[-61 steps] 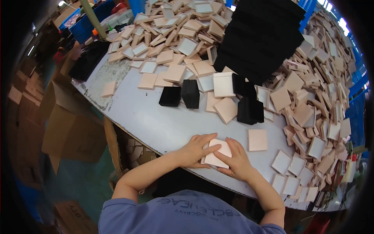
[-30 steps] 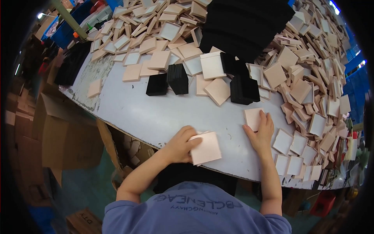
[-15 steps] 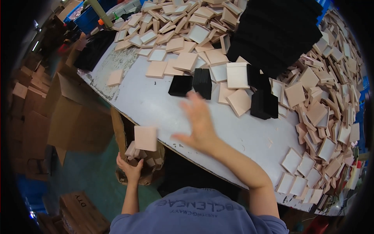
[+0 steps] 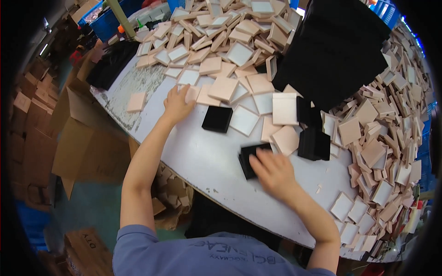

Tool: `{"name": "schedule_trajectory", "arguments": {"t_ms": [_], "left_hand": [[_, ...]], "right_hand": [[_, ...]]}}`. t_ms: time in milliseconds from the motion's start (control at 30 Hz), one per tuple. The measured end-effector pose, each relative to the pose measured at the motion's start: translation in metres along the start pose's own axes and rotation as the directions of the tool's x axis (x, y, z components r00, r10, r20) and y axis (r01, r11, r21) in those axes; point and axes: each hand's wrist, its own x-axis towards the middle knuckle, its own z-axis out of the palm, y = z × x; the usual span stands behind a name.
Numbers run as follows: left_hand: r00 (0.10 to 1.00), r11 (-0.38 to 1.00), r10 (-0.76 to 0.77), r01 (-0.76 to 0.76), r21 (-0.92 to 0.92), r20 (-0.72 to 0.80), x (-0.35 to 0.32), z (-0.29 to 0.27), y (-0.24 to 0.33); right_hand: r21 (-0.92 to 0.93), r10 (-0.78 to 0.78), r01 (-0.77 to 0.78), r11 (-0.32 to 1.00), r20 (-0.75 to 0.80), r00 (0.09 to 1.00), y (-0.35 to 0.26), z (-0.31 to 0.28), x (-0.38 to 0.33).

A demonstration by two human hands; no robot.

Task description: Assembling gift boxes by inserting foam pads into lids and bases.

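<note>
Black stack (image 4: pixel 247 161) shifted across scuffed table (image 4: pixel 202 156) above green floor (image 4: pixel 96 198), right hand (image 4: pixel 275 175) grasping it, left hand (image 4: pixel 178 105) of unclear grip

Black stack (image 4: pixel 247 159) (uneven) and pink square (image 4: pixel 193 94) are apart.

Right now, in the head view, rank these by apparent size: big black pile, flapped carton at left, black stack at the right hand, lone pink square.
1. Big black pile
2. Flapped carton
3. Black stack, partly hidden by the right hand
4. Lone pink square
</note>
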Motion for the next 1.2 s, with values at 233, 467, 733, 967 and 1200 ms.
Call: {"name": "schedule_trajectory", "arguments": {"t_ms": [233, 467, 733, 967, 1200], "left_hand": [[0.933, 0.991, -0.13, 0.134, 0.012, 0.335, 0.025, -0.011, 0.022], [0.994, 0.97, 0.08, -0.062, -0.234, 0.07, -0.014, -0.043, 0.014], [0.807, 0.386, 0.571, -0.426, -0.818, -0.151, -0.163, -0.044, 0.074], [0.753, 0.553, 0.657, -0.457, -0.697, 0.028, -0.232, -0.014, 0.131], [0.887, 0.705, 0.462, -0.38, -0.599, -0.017, -0.221, -0.013, 0.146]], "right_hand": [[-0.186, 0.24, -0.236, 0.954, -0.001, 0.971, 0.029, 0.013, -0.002], [0.024, 0.369, -0.39, 0.92, 0.274, 0.888, 0.013, -0.002, 0.011], [0.084, 0.34, -0.36, 0.929, 0.184, 0.922, 0.016, -0.005, -0.001], [0.116, 0.449, -0.434, 0.893, -0.298, 0.843, 0.012, -0.032, -0.016], [0.105, 0.06, -0.076, 0.992, 0.152, 0.987, -0.047, -0.039, -0.068]]}}
